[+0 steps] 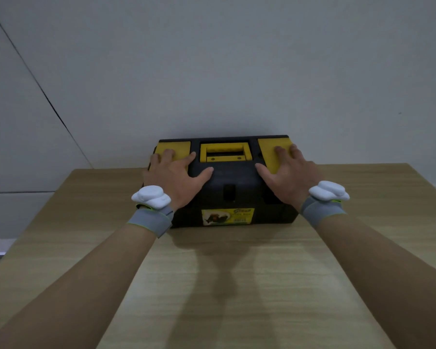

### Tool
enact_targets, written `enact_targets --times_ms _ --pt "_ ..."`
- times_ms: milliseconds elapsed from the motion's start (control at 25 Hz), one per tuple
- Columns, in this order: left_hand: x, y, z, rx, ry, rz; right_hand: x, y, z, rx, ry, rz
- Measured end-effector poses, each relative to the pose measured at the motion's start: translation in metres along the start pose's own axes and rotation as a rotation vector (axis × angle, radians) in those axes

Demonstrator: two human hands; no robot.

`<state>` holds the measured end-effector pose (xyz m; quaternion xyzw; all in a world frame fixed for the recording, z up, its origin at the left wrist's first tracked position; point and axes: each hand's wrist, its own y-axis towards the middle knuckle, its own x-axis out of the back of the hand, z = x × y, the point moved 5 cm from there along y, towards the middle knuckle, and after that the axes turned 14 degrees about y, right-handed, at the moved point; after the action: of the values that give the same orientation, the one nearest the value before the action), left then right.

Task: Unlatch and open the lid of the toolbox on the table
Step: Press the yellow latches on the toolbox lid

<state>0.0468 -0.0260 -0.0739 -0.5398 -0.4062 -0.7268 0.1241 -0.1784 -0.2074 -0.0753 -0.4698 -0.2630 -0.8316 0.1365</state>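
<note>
Pressing flat, fingers spread and gripping nothing, your left hand and right hand cover the closed toolbox lid at 12 o'clock.

The left hand and right hand are covering much of the toolbox lid's yellow panels and upper front corners. The print on its yellow label is blurring past reading. The picture's edges are cutting off the tabletop at its near corners.
</note>
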Motion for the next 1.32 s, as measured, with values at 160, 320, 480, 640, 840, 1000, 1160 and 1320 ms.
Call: enact_targets --times_ms 160,320,480,640,840,1000,1160,1320 --pt "0.001 0.006 0.001 0.014 -0.002 -0.031 -0.002 0.006 -0.003 0.019 -0.007 -0.028" --pt "0.004 0.006 0.0 0.021 0.027 -0.035 0.002 0.004 -0.003 0.0 0.016 -0.051" --pt "0.009 0.002 0.0 0.096 0.079 0.025 0.007 -0.003 0.0 -0.066 0.047 -0.047" --pt "0.007 -0.001 0.004 0.16 -0.006 0.132 0.007 0.0 -0.006 -0.129 0.091 0.042" --pt "0.011 -0.001 0.005 0.138 -0.039 0.19 0.007 -0.004 -0.006 -0.156 0.124 0.073" --pt "0.01 0.001 0.005 0.127 -0.077 0.238 0.009 -0.009 -0.004 -0.17 0.137 0.087" --pt "0.009 0.0 0.006 0.121 -0.069 0.282 0.012 -0.014 -0.003 -0.17 0.144 0.084" --pt "0.013 -0.006 0.007 0.145 -0.104 0.265 0.014 -0.018 -0.002 -0.165 0.139 0.096"
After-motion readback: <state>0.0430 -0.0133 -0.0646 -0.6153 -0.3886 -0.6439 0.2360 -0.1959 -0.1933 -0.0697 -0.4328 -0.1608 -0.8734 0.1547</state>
